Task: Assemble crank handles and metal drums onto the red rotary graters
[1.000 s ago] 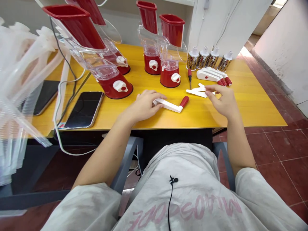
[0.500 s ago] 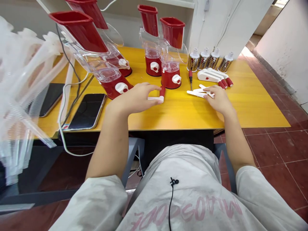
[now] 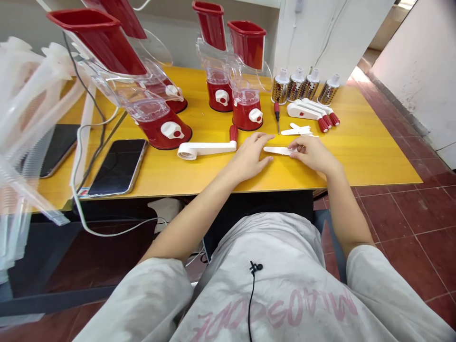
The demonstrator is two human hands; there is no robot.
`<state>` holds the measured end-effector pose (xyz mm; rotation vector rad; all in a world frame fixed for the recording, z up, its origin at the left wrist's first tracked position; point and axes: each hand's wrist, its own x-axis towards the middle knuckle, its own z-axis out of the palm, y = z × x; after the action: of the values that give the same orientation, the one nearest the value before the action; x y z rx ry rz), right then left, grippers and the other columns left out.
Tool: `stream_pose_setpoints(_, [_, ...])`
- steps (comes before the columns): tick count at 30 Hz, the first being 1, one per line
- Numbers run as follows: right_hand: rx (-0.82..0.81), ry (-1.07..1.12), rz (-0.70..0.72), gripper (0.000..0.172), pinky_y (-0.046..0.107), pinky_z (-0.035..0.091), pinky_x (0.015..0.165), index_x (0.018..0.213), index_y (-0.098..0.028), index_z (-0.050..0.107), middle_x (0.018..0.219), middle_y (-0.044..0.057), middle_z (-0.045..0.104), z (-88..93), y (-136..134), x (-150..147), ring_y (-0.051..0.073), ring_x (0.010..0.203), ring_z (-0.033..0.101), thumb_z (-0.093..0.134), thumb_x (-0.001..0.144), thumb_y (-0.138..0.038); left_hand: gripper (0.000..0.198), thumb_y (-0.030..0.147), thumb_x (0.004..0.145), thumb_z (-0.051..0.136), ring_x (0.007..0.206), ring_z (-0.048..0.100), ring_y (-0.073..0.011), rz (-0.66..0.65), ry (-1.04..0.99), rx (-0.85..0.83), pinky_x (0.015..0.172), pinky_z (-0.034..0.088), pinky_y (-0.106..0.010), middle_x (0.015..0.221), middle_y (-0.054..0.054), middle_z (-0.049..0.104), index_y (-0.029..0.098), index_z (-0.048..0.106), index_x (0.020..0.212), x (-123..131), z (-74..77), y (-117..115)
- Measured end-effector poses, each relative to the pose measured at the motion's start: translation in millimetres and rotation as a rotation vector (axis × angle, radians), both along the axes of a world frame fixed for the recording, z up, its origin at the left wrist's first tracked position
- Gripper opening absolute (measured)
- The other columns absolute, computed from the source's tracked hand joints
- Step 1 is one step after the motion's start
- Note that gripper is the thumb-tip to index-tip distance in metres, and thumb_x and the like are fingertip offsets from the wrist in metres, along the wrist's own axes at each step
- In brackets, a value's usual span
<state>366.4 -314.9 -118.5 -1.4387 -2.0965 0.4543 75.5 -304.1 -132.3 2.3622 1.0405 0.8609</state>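
Observation:
My right hand (image 3: 313, 153) pinches one end of a flat white plastic strip (image 3: 278, 150) just above the yellow table. Facing it from the left, my left hand (image 3: 251, 156) has its fingers and thumb apart around nothing, close to the strip's free end. Left of that hand a white crank handle (image 3: 210, 148) with a red knob lies on the table. Beyond my right hand rest more white strips (image 3: 296, 129), crossing each other. A screwdriver (image 3: 277, 116) with a red and black grip lies behind them.
Several red rotary graters (image 3: 247, 109) with clear bodies stand at the back and left. Metal grating drums (image 3: 295, 85) line the back right, with assembled crank handles (image 3: 309, 113) before them. A phone (image 3: 119, 166), cables and clear plastic tubes (image 3: 32, 175) occupy the left.
My left hand has left the crank handle and moved right, toward the strips. My right hand has drawn one white strip away from the pile, nearer to me.

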Motion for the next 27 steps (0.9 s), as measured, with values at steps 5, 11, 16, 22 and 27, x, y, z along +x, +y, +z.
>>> stream_pose_setpoints(5, [0.006,0.131,0.12,0.022,0.048,0.07,0.094,0.112,-0.024,0.092,0.112,0.009,0.089,7.6,-9.3,-15.3,0.028,0.096,0.081,0.085,0.094,-0.034,0.027,0.027,0.103,0.076,0.118,0.082,-0.0336,-0.007,-0.065,-0.133,0.114,0.062,-0.049,0.13,-0.014,0.089,0.02,0.087,0.127,1.9,5.0,1.2])
stream_pose_setpoints(11, [0.171,0.162,-0.254,0.041,0.054,0.069,0.107,0.139,-0.02,0.085,0.141,0.017,0.085,27.9,39.8,28.2,0.031,0.11,0.082,0.08,0.105,-0.042,0.043,0.052,0.11,0.069,0.077,0.068,-0.0228,0.024,-0.132,-0.215,0.077,0.051,-0.037,0.083,-0.006,0.083,0.018,0.088,0.092,0.4,10.8,0.7])
stream_pose_setpoints(16, [0.071,-0.11,-0.426,0.043,0.067,0.058,0.127,0.141,-0.017,0.084,0.15,0.021,0.08,35.9,111.6,59.9,0.043,0.141,0.075,0.084,0.099,-0.022,0.043,0.052,0.109,0.065,0.092,0.075,-0.0288,-0.008,-0.04,-0.116,0.088,0.055,-0.043,0.102,-0.012,0.087,0.019,0.09,0.1,3.3,7.6,1.8])
stream_pose_setpoints(22, [0.06,-0.205,-0.406,0.044,0.066,0.054,0.131,0.136,-0.02,0.082,0.151,0.019,0.078,16.9,136.8,58.7,0.041,0.142,0.072,0.085,0.092,-0.015,0.04,0.048,0.108,0.062,0.09,0.072,-0.0303,0.034,0.021,-0.067,0.088,0.056,-0.046,0.096,-0.013,0.079,0.02,0.082,0.088,4.5,8.8,0.9])
stream_pose_setpoints(27, [0.087,-0.191,-0.457,0.024,0.06,0.054,0.128,0.116,-0.016,0.083,0.142,0.021,0.077,19.4,130.3,69.5,0.034,0.13,0.073,0.088,0.092,-0.017,0.038,0.047,0.106,0.063,0.076,0.061,-0.0242,0.09,-0.074,-0.122,0.074,0.043,-0.041,0.081,-0.007,0.072,0.021,0.073,0.08,5.5,12.1,-4.0])
